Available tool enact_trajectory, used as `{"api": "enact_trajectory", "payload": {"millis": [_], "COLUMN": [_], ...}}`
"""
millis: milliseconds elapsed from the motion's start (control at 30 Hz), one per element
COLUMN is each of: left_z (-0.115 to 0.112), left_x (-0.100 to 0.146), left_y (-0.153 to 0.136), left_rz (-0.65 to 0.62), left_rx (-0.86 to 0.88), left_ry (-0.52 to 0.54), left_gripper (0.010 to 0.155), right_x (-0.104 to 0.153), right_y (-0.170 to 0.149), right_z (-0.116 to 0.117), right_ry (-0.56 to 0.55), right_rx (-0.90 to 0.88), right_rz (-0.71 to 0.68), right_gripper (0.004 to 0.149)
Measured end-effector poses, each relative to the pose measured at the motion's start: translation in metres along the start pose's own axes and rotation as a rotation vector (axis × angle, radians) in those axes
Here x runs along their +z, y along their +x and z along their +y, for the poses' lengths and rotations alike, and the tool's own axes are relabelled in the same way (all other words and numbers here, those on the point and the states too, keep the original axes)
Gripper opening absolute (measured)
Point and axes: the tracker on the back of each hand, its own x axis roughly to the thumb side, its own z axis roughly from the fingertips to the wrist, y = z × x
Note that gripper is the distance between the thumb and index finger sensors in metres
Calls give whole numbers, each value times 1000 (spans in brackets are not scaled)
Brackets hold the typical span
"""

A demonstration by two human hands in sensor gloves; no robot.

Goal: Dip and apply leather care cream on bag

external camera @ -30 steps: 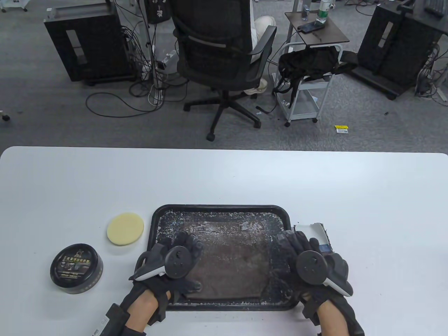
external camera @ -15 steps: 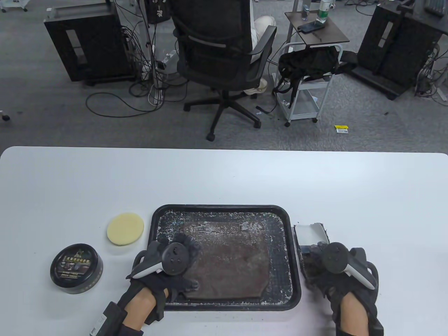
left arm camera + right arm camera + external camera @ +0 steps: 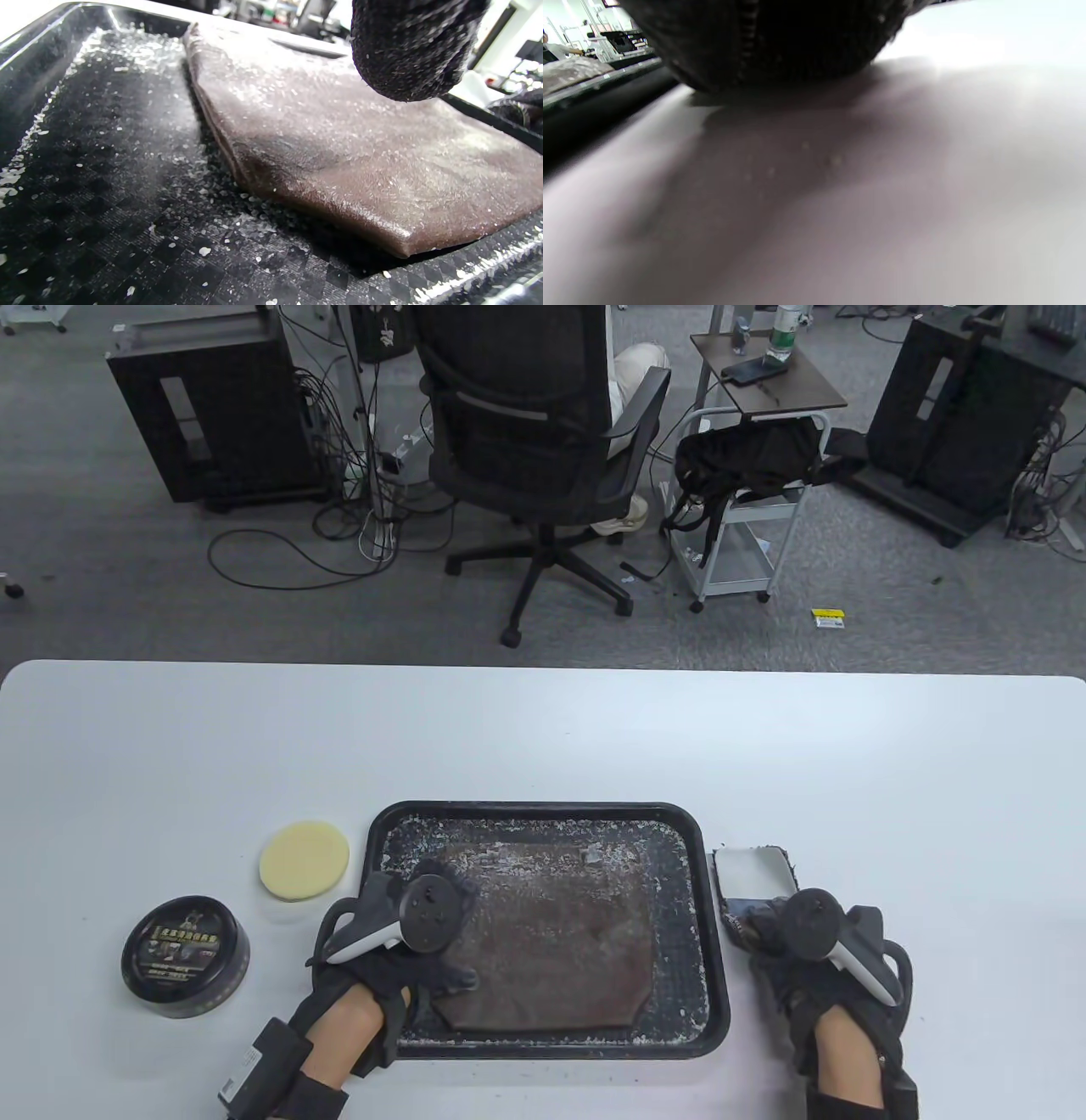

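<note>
Two gloved hands work at the white bench [image 3: 543, 729]. Left hand [image 3: 407, 933] rests on the left edge of the brown bag [image 3: 551, 942], which lies flat in the black tray [image 3: 717, 984]; its fingers look loosely spread. Right hand [image 3: 806, 959] sits on a white-and-dark block [image 3: 751, 874] just right of the tray; its grip cannot be told. Cream tin [image 3: 185, 954], lid on, and yellow sponge [image 3: 304, 861] lie left of the tray.

Bag [image 3: 365, 169]: brown leather, grained, slight sheen, dusted with white flecks. Tray [image 3: 543, 813] beneath the bag: black plastic, glossy rim, woven-pattern floor, white residue. Left of the tray, sponge pad [image 3: 304, 861]: pale yellow foam, matt; cream tin [image 3: 185, 955]: glossy black.
</note>
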Motion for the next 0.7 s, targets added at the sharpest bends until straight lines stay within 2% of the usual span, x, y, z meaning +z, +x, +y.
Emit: {"api": "enact_trajectory", "payload": {"millis": [100, 200, 300, 367, 533, 633, 700], "left_z": [1, 1, -8, -12, -15, -21, -26], "left_x": [2, 6, 5, 3, 5, 2, 0], "left_y": [-2, -11, -19, -22, -21, -20, -19], "left_rz": [11, 1, -25, -12, -24, -24, -23], "left_rx": [4, 62, 100, 98, 85, 73, 47], "left_ry": [-21, 17, 40, -10, -15, -41, -70], "left_gripper": [93, 92, 91, 90, 86, 84, 81], "right_x": [1, 3, 9, 14, 29, 34, 36], "right_y": [1, 5, 17, 25, 68, 104, 135], "right_z": [-3, -12, -26, -32, -46, -46, -43], "right_ry": [-63, -152, -259, -319, -486, -516, -494], "right_rx": [10, -6, -6, 5, 34, 47, 75], "right_rz": [-5, -22, -47, -67, -155, -226, -284], "right_gripper": [55, 54, 53, 53, 54, 55, 56]}}
